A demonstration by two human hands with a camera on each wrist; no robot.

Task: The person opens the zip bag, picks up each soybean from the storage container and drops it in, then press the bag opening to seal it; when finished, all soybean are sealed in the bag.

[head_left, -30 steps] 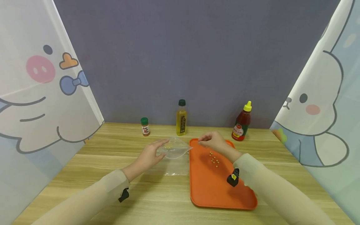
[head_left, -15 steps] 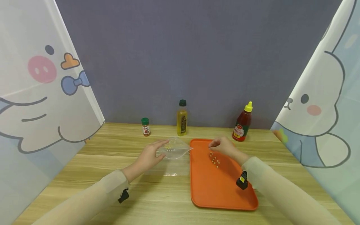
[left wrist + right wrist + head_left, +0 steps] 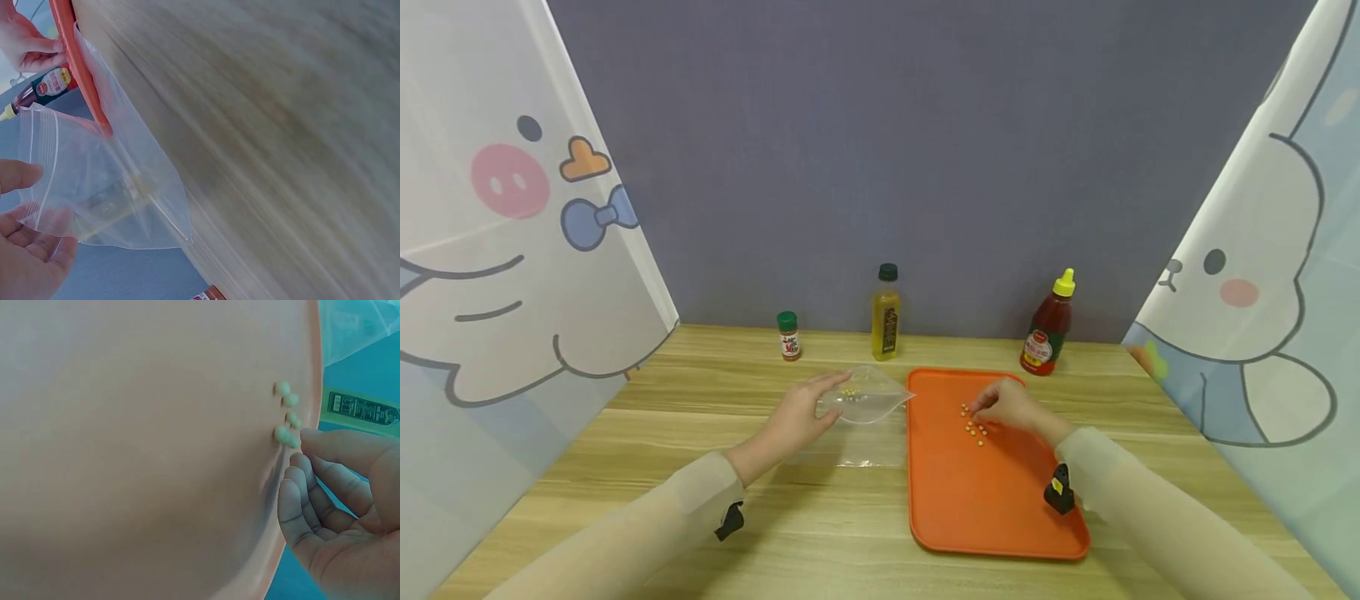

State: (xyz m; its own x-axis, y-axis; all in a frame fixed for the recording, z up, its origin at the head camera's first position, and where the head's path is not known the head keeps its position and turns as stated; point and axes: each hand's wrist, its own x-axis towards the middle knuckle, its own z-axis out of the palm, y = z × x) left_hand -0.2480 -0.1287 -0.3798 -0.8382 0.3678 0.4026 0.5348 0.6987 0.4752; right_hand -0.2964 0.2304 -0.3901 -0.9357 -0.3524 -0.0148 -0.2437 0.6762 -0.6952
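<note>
My left hand [image 3: 799, 417] holds a clear zip bag [image 3: 877, 410] by its mouth, thumb on one side and fingers on the other; the mouth gapes. Several pale yellow soybeans [image 3: 849, 392] show inside the bag. In the left wrist view the zip strip of the bag [image 3: 94, 150] runs close to the thumb. Over the orange tray [image 3: 977, 517] my right hand [image 3: 1011, 405] reaches down to several loose soybeans [image 3: 981, 443]. In the right wrist view its thumb tip is right beside the soybeans [image 3: 282, 388]; whether one is pinched is hidden.
Behind the bag stand a green-capped spice jar [image 3: 789, 338] and an oil bottle [image 3: 885, 317]. A red sauce bottle [image 3: 1047, 329] with a yellow cap is behind the tray's right corner. The bag's far end lies along the tray's left rim.
My right hand has moved right and down from the tray's back left edge to the soybeans. The left hand and the bag have stayed in place.
</note>
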